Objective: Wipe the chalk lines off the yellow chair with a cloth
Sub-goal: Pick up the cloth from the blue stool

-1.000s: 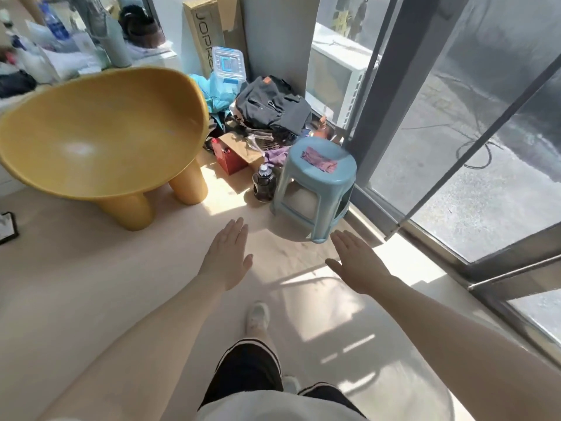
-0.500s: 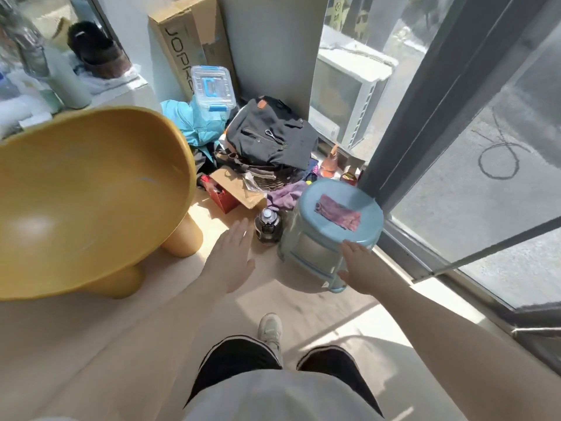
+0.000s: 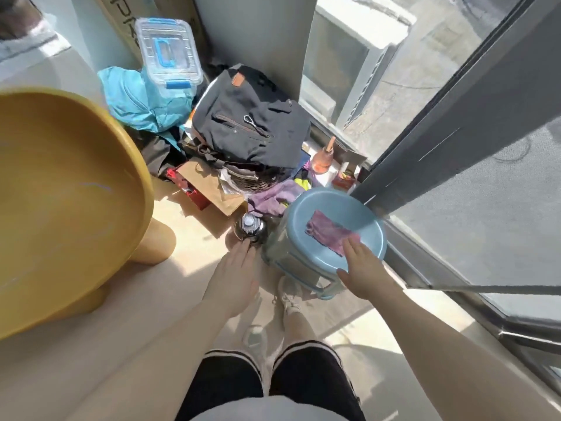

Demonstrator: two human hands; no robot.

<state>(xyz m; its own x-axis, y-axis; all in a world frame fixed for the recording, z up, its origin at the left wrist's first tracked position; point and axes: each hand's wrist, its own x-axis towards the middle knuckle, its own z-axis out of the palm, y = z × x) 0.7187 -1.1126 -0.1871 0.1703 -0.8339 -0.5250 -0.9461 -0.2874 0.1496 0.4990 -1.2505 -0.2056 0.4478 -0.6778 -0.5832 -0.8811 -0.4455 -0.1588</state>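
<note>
Both hands open: right hand [image 3: 361, 268] touching cloth [image 3: 329, 231] on stool [image 3: 361, 208], left hand [image 3: 235, 278] empty beside stool. Chair [image 3: 69, 196] unwiped.

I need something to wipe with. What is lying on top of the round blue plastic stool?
A purple cloth lies flat on the round blue plastic stool; the right hand covers its near corner.

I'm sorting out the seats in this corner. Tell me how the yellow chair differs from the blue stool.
The yellow chair is a wide, deep bowl on thick round legs; the blue stool is far smaller, with a shallow round top and a thin-legged frame. The stool carries a purple cloth, with the right hand at its edge; nothing lies in the chair, which shows only faint pale lines. Both stand on the floor and look like plastic.
</note>
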